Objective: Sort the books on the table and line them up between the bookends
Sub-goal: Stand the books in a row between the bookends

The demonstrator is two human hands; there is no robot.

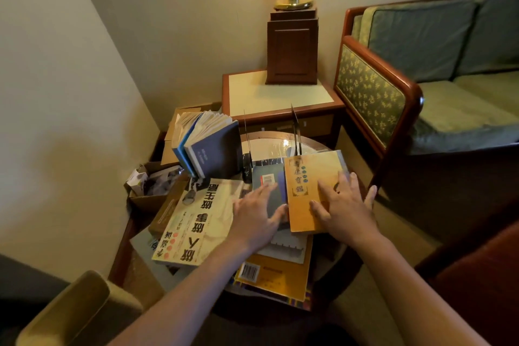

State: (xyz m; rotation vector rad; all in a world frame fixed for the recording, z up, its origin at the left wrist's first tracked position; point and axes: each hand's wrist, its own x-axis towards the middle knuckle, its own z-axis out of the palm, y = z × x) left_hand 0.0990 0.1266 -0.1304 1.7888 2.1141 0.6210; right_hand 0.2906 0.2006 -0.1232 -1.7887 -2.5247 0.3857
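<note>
fingers (265, 191) lie straight and spread, left hand (252, 213) on grey book (274, 201), right hand (342, 205) on orange book (306, 177) before the bookends (296, 132); only blue books (213, 146) stand, most lie piled.

I see the table (269, 143) at mid-frame. Standing books (207, 146) lean just left of the left bookend (247, 137), and the right bookend (296, 132) stands to its right, with bare tabletop between them. Before them lie flat books: a large book (196, 222) centre-left and a small book (303, 185) centre-right under the right hand (345, 205). The left hand (258, 213) rests on the middle book (266, 180) between them. Behind is a side table (275, 93) bearing a lamp (292, 50). A sofa (449, 64) sits upper right and a box (151, 194) at left.
</note>
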